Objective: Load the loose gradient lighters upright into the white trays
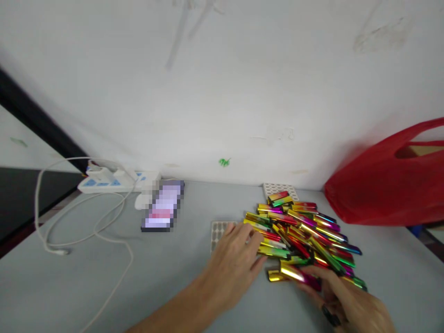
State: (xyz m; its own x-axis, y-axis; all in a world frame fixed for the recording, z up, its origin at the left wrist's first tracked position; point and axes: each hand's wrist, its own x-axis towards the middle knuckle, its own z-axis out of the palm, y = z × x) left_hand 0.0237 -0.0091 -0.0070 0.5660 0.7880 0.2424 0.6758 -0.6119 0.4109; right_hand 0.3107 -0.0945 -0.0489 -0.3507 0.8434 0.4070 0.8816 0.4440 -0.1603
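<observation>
My right hand [342, 296] pinches a shiny yellow-to-purple lighter [293, 272] between thumb and fingers at the near edge of a pile. This pile of lighters [301, 231] is loose and mixed, in metallic gold, red, green, purple and blue. Another gold lighter [275, 276] lies just behind the held one. At the pile's left edge is my left hand [234, 259], palm down, fingers bent and thumb apart, with no object visible in its grip. Partly under that hand sits a pale tray with rows of holes [217, 231]; the hand hides much of it.
A second holed tray [277, 187] lies behind the pile, by the wall. To the right stands a red bag [381, 185]. On the left are a phone [163, 208], a white power strip [114, 185] and a looping white cable [128, 254].
</observation>
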